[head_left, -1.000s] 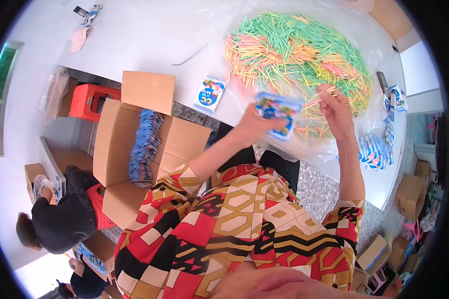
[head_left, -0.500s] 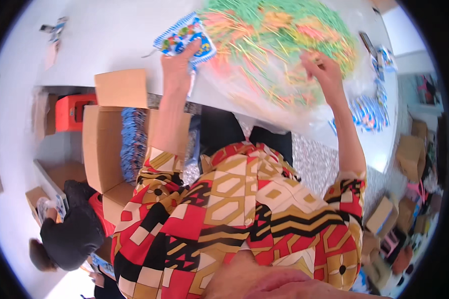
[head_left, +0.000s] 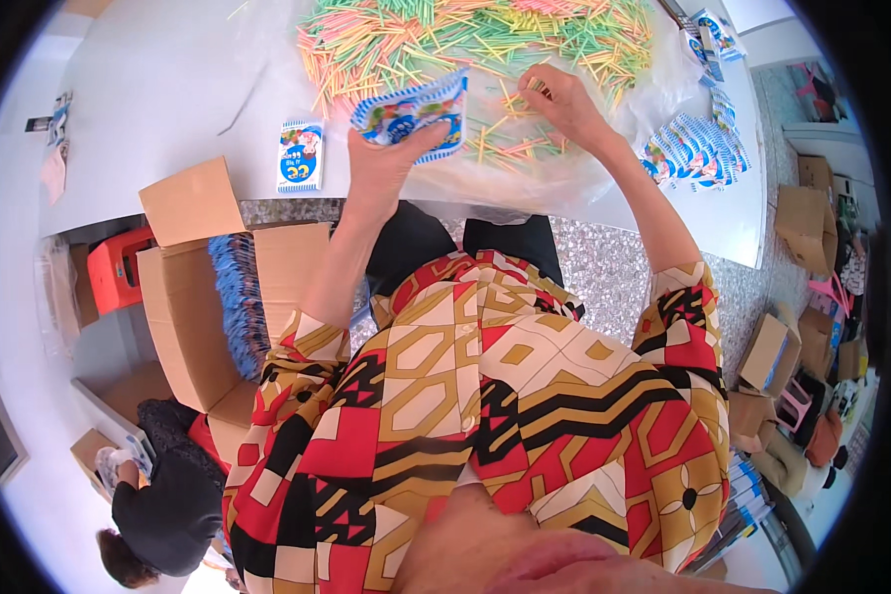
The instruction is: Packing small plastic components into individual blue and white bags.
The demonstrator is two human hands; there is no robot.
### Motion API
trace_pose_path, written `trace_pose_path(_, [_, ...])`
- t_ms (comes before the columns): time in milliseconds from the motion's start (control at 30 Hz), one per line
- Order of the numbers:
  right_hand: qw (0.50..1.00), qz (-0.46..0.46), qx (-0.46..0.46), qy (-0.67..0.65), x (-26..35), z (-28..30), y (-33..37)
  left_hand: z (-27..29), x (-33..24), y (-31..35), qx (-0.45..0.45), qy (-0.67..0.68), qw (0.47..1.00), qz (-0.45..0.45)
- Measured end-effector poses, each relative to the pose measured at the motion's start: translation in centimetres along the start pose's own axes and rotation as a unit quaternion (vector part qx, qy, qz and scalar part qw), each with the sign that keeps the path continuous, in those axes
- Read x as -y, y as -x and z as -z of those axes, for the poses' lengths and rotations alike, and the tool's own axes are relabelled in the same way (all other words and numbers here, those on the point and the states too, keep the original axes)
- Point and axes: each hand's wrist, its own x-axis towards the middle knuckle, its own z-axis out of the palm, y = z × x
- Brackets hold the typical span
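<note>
My left hand grips a blue-and-white striped packet with colourful pictures on it, thumb across its front. The packet is held tilted above the table, its upper side facing the pile. My right hand is closed in a pinch over the near part of the pile, around a few short thin sticks. Loose pastel sticks in green, pink, yellow and orange spread over a clear plastic sheet. Left of my left hand, a blue-and-white printed packet lies flat on the table.
Several blue-and-white packets overlap at the table's right. At my left stands an open cardboard box full of blue packets, beside a red stool. A person in black sits behind it. Cartons line the right side.
The view has shifted. My left hand has turned the packet, and the flat packet on the table now shows clearly. My right hand remains over the sticks, now nearer the packet.
</note>
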Motion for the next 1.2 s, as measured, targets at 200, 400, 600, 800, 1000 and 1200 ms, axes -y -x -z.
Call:
trace_pose_path(200, [0.980, 0.062, -0.096, -0.165, 6.6, 4.3, 0.8, -0.8, 0.1, 0.3, 0.047, -0.035, 0.998, -0.008])
trace_pose_path(400, [0.640, 0.625, -0.134, -0.427, 11.4, 3.5, -2.5, -1.2, 0.6, 0.3, 0.046, -0.075, 0.996, -0.009])
trace_pose_path(600, [0.928, 0.354, -0.112, -0.036, 13.4, 5.3, 2.4, -1.8, 0.3, 0.5, 0.038, -0.057, 0.998, -0.004])
trace_pose_path(800, [0.921, 0.375, -0.107, -0.003, 13.0, 4.3, 3.0, -1.7, 0.6, 0.6, 0.025, -0.052, 0.998, -0.004])
trace_pose_path(1000, [0.955, 0.288, -0.037, -0.067, 12.9, 4.5, 2.7, -1.6, 0.6, 0.7, 0.038, -0.086, 0.996, 0.001])
trace_pose_path(1200, [0.959, 0.224, -0.039, -0.169, 13.1, 5.0, 2.7, -1.4, 0.6, 0.4, 0.018, -0.050, 0.999, -0.007])
